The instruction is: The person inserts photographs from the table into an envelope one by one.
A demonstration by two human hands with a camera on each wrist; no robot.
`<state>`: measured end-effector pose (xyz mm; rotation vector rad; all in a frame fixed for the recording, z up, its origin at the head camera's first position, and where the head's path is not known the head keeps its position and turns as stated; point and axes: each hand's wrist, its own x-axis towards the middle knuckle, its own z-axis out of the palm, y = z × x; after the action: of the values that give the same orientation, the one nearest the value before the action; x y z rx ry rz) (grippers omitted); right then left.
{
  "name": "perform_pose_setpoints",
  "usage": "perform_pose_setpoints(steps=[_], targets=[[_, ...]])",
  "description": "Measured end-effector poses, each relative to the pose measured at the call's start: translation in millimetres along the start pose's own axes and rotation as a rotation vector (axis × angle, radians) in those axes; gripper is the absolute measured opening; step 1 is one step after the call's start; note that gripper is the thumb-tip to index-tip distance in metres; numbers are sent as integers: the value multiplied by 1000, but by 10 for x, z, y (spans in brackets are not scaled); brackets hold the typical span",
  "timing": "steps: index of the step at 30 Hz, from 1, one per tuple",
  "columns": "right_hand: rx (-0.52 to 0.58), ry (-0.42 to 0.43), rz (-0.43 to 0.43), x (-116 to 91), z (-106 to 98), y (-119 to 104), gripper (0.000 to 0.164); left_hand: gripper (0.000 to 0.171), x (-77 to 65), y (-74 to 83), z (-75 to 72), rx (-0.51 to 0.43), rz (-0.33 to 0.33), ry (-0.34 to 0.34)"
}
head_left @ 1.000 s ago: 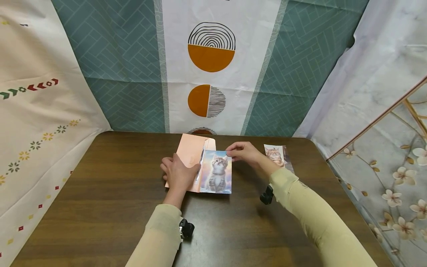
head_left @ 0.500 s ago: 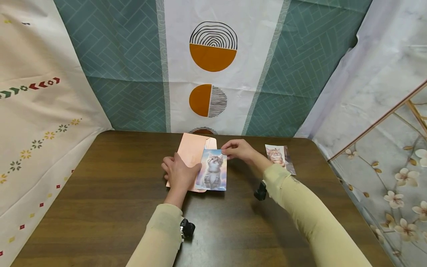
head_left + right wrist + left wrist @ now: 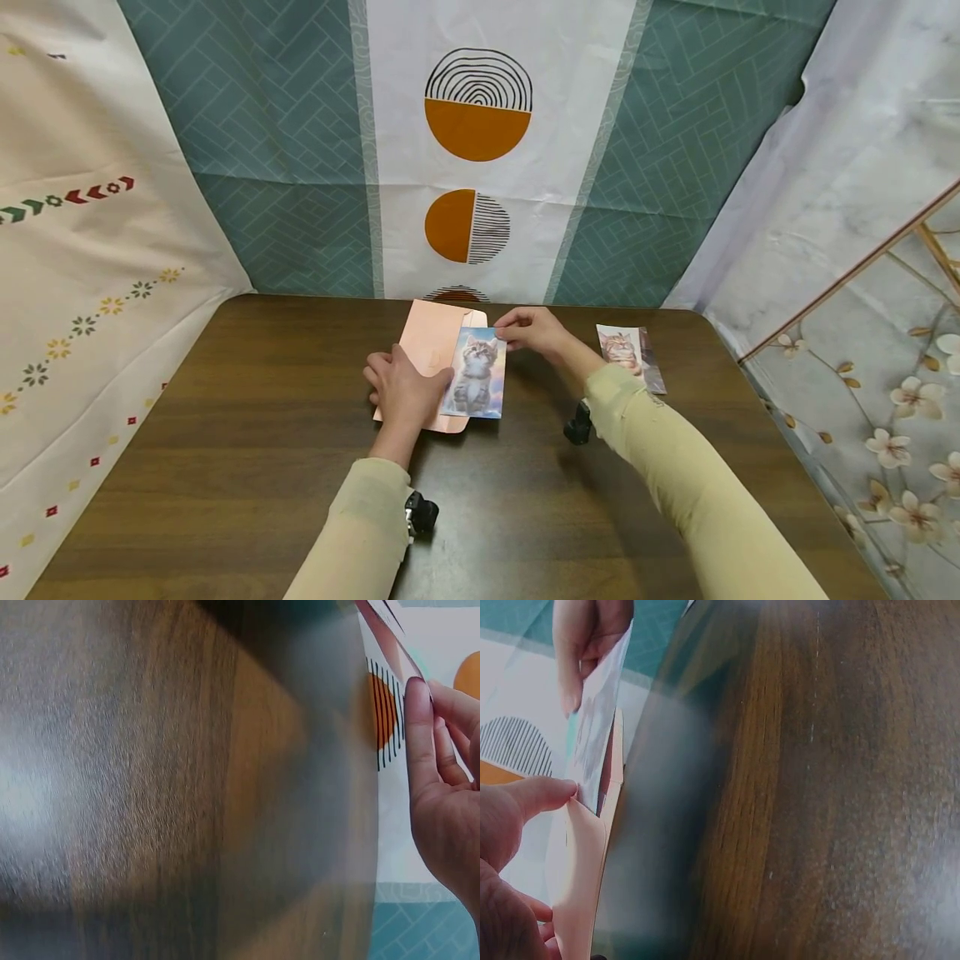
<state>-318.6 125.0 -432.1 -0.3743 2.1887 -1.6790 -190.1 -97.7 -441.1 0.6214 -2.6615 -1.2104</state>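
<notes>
1. Head view: the left hand is gripping the peach envelope along its open side, with the thumb on the upper face and the fingers curling behind, presumably to steady it on the table.
2. The right hand is pinching the kitten card at its upper right corner between thumb and fingers, a hold that seems to be leaving the opposite edge unobstructed.
3. The kitten card is lying at the envelope's open side, across its flap; in the left wrist view, its edge is meeting the mouth beside the left thumb. How far inside it is reaching, one cannot tell.
4. The envelope is showing matt, creased paper; the card, a flat, stiff-looking rectangle, is bearing a pastel print.
5. Well apart to the right, a ginger-cat picture is overlapping a darker sheet. Dark, wood-grained and glossy, the tabletop is reflecting light.
</notes>
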Motion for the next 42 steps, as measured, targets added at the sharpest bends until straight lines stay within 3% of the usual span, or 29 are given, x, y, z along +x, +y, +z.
perform_pose_setpoints(steps=[23, 34, 42], targets=[[13, 77, -32, 82, 351, -98, 19, 105, 2, 34, 15, -8, -18, -16], [107, 90, -19, -18, 261, -104, 25, 107, -1, 30, -1, -16, -19, -7], [81, 11, 18, -34, 229, -20, 20, 105, 1, 40, -17, -16, -16, -6]])
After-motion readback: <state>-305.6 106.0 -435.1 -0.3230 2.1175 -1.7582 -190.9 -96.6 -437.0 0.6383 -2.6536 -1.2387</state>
